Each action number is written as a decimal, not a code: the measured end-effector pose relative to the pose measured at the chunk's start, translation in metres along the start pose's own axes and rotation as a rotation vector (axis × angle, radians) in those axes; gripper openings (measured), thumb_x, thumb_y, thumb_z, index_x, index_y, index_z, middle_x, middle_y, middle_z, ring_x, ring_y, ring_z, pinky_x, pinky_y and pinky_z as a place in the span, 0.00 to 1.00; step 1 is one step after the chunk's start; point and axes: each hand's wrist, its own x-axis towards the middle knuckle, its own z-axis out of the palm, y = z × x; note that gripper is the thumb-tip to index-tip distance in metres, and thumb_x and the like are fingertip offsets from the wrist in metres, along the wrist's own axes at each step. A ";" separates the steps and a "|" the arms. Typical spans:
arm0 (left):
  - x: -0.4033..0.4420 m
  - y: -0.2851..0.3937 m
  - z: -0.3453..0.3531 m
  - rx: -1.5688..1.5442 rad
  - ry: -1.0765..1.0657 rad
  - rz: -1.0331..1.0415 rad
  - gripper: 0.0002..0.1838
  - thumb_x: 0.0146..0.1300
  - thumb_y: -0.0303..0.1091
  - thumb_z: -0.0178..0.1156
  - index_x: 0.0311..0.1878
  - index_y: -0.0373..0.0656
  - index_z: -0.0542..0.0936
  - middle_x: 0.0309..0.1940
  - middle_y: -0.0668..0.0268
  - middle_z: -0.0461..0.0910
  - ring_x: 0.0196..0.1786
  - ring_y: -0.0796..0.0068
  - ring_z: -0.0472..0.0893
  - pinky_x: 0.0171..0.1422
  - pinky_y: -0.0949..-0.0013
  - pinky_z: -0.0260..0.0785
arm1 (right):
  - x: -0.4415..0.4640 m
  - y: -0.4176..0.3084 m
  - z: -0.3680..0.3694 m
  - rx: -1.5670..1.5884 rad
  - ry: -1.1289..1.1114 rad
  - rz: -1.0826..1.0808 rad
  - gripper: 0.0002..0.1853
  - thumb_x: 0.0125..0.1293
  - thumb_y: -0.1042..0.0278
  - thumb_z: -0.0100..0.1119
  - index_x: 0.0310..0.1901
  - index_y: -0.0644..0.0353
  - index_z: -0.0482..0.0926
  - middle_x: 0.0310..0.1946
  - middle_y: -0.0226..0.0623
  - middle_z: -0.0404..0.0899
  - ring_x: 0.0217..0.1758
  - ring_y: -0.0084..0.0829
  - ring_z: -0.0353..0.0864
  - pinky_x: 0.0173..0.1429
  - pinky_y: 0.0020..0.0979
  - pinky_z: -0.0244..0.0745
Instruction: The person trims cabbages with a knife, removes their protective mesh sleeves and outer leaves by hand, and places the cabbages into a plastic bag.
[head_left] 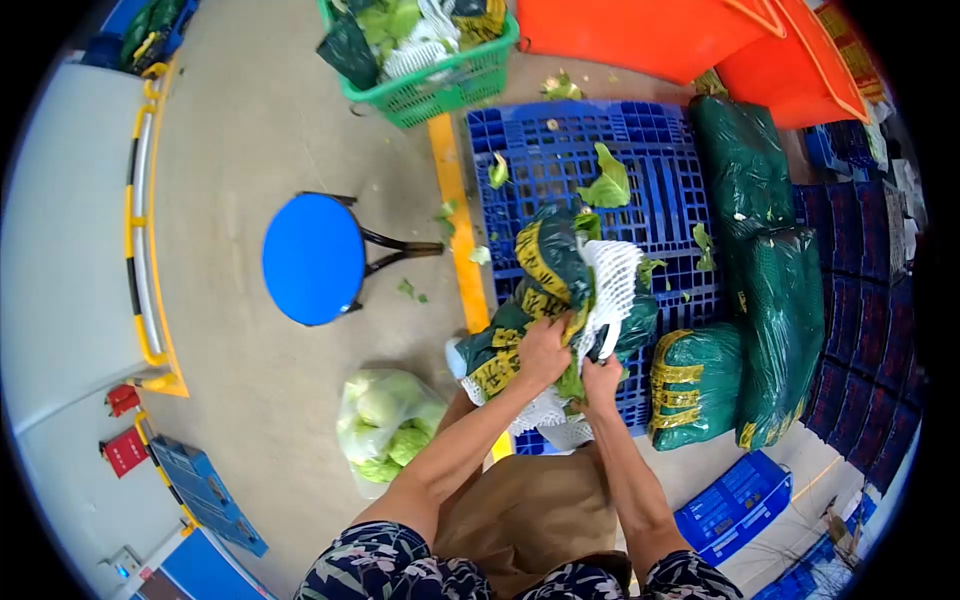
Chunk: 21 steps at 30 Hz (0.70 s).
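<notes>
Over the near part of a blue plastic pallet [640,270], both my hands are at a pile of dark green plastic bags with yellow lettering [497,360]. My left hand [545,352] is closed on one of these bags. Closed beside it, my right hand [602,382] grips the lower end of a white foam net [612,275]. A narrow white strip and something dark show at its fingertips, too small to name. Green leaves [570,382] show between the hands. More white foam netting [540,412] lies below my left forearm. The fingertips are partly hidden.
Full green bags [780,330] are stacked along the pallet's right side. A green basket [440,90] and orange bins [640,35] stand beyond. To the left are a blue stool [314,258] and a clear bag of cabbages [385,425]. Loose leaves [608,180] lie about.
</notes>
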 end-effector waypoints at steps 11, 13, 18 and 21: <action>0.089 0.108 -0.293 0.131 0.454 0.464 0.29 0.44 0.33 0.68 0.54 0.38 0.77 0.46 0.48 0.78 0.51 0.46 0.76 0.55 0.54 0.69 | -0.055 -0.291 0.147 0.557 -0.115 -0.254 0.13 0.56 0.79 0.61 0.44 0.65 0.78 0.34 0.32 0.82 0.32 0.24 0.78 0.35 0.27 0.74; 0.118 0.130 -0.354 0.144 0.490 0.551 0.26 0.45 0.33 0.68 0.50 0.37 0.77 0.43 0.48 0.78 0.48 0.46 0.77 0.52 0.53 0.70 | -0.062 -0.354 0.178 0.616 -0.159 -0.261 0.12 0.56 0.80 0.61 0.43 0.64 0.78 0.35 0.33 0.82 0.32 0.25 0.79 0.34 0.29 0.75; 0.222 0.140 -0.475 0.288 0.727 0.737 0.13 0.51 0.31 0.60 0.41 0.38 0.77 0.34 0.51 0.78 0.42 0.47 0.76 0.45 0.51 0.67 | -0.040 -0.471 0.273 0.837 -0.356 -0.320 0.08 0.55 0.82 0.58 0.37 0.64 0.77 0.32 0.32 0.81 0.30 0.26 0.79 0.33 0.30 0.75; 0.317 0.118 -0.528 0.333 0.599 0.697 0.19 0.57 0.41 0.64 0.43 0.35 0.76 0.40 0.48 0.78 0.45 0.45 0.76 0.48 0.52 0.67 | 0.026 -0.502 0.347 0.819 -0.380 -0.327 0.11 0.51 0.79 0.62 0.38 0.62 0.75 0.27 0.34 0.78 0.24 0.29 0.76 0.21 0.34 0.71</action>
